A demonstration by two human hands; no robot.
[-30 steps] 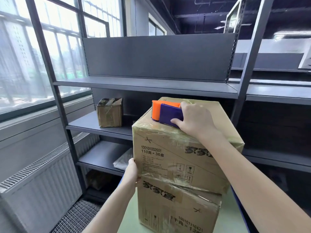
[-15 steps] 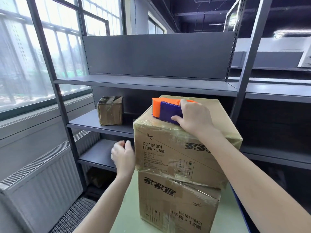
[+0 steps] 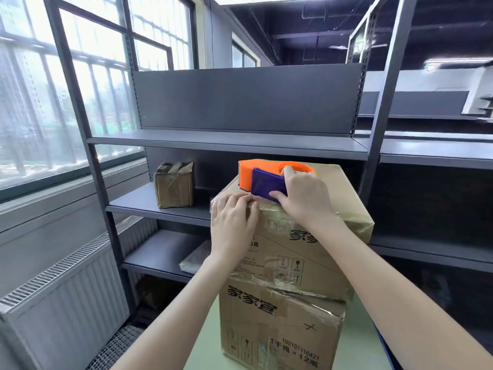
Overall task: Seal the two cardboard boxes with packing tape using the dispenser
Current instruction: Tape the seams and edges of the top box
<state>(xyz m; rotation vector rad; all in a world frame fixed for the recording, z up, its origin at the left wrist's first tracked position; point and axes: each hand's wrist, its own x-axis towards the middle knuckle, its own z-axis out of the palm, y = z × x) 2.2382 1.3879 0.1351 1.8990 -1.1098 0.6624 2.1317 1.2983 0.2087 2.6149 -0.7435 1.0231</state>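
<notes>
Two cardboard boxes stand stacked on a pale green surface. The upper box [image 3: 306,252] sits askew on the lower box [image 3: 280,329]; both carry glossy tape and printed characters. An orange and purple tape dispenser [image 3: 261,177] rests on the upper box's top near its front left corner. My right hand [image 3: 301,196] grips the dispenser from the right. My left hand [image 3: 232,222] lies flat on the upper box's front top edge, fingers straight, pressing just left of the dispenser.
A dark grey metal shelving unit [image 3: 226,142] stands right behind the boxes. A small taped cardboard box [image 3: 174,184] sits on its middle shelf at left. A white radiator [image 3: 66,297] and windows line the left wall. A plastic bag [image 3: 194,259] lies on a lower shelf.
My left hand left the side of the stack, rose, and now presses on the upper box's front top edge. My right hand stays on the dispenser.
</notes>
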